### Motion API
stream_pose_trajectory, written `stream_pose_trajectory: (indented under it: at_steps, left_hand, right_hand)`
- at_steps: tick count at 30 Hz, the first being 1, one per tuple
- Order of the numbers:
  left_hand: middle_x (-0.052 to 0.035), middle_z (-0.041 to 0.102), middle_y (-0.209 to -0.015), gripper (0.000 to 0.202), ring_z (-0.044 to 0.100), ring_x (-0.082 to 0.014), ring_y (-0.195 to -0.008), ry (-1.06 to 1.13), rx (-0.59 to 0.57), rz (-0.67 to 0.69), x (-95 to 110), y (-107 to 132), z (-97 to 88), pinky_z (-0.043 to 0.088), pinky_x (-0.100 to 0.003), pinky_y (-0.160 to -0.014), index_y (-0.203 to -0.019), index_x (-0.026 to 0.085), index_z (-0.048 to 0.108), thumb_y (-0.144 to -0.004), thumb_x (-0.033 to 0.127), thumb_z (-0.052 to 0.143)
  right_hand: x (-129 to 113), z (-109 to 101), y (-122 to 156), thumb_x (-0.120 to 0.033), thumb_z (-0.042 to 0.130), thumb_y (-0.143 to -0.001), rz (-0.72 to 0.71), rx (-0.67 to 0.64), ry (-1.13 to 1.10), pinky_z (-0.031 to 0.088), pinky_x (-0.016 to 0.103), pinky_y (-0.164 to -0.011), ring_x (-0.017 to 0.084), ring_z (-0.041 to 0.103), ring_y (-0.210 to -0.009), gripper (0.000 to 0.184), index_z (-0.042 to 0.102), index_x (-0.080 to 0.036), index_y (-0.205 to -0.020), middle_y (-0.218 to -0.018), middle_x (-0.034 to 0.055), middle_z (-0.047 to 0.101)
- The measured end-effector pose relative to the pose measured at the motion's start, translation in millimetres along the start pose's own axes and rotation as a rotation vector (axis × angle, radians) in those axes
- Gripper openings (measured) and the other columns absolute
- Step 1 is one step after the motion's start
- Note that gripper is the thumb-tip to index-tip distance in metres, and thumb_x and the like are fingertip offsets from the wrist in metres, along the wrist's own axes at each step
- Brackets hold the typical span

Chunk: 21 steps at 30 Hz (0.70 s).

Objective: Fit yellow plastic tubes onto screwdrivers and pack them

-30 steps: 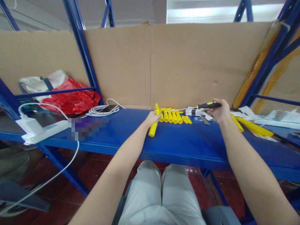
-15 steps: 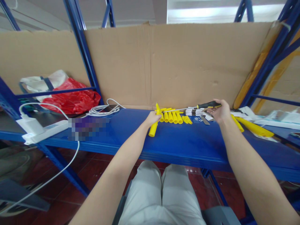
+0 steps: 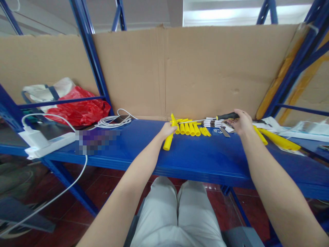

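Note:
My left hand (image 3: 168,130) is wrapped round a yellow plastic handle (image 3: 168,142), a tube with a short cross piece at its upper end. In my right hand (image 3: 242,122) is a screwdriver (image 3: 226,116) with a black and yellow grip and a long thin shaft. The shaft points left, and its tip meets the upper part of the yellow handle beside my left fingers; whether it sits in a screw is too small to tell. Several more yellow handles (image 3: 192,129) lie in a row just behind. Right of them are small flat yellow pieces (image 3: 205,131).
White packets (image 3: 212,122) and a flat metal blade (image 3: 224,132) lie below the screwdriver. Larger yellow parts (image 3: 281,140) rest at the right. At the left are a coiled white cable (image 3: 113,121), a power strip (image 3: 51,144) and a red bag (image 3: 79,108). Cardboard (image 3: 200,72) backs the blue bench.
My right hand has shifted very slightly on the screwdriver's grip, its fingers turned a little. My left hand and the yellow handle stay in place.

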<state>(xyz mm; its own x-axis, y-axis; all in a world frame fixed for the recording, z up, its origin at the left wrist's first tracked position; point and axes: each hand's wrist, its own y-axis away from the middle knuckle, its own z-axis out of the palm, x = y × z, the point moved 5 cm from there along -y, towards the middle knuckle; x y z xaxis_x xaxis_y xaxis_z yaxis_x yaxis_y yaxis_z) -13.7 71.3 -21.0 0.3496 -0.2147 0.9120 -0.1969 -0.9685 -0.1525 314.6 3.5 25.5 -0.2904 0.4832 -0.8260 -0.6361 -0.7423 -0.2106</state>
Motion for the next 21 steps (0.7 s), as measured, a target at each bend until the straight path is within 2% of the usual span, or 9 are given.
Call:
stream_pose_trajectory:
  at_steps: [5, 17, 21]
  left_hand:
    - [0.006, 0.043, -0.039, 0.024, 0.04, -0.007, -0.034, -0.004, 0.004, -0.001, 0.9, 2.0, -0.6, 0.04, -0.02, -0.045, -0.051, 0.018, 0.048, -0.071, 0.004, 0.051]
    - [0.006, 0.044, -0.039, 0.023, 0.04, -0.0072, -0.033, 0.033, 0.023, -0.017, 0.9, 2.2, -1.7, 0.04, -0.021, -0.044, -0.053, 0.018, 0.047, -0.071, 0.004, 0.052]
    - [0.007, 0.044, -0.038, 0.025, 0.039, -0.0068, -0.032, 0.044, 0.034, -0.025, 4.8, 4.9, -1.8, 0.037, -0.019, -0.042, -0.054, 0.018, 0.046, -0.071, 0.003, 0.054]
  right_hand:
    - [-1.4, 2.6, 5.2, -0.005, 0.06, -0.07, 0.023, 0.017, -0.024, 0.054, 0.025, -0.043, 0.014, 0.059, -0.057, 0.018, 0.052, -0.021, -0.073, -0.064, -0.0005, 0.06]
    - [-2.5, -0.2, -2.4, -0.008, 0.058, -0.072, -0.032, -0.046, 0.009, 0.053, 0.028, -0.048, 0.017, 0.061, -0.065, 0.018, 0.052, -0.024, -0.073, -0.066, 0.0003, 0.061]
    - [-1.0, 3.3, 0.9, -0.007, 0.058, -0.069, -0.018, -0.041, -0.011, 0.053, 0.025, -0.045, 0.016, 0.061, -0.065, 0.018, 0.052, -0.023, -0.074, -0.065, -0.0012, 0.058]
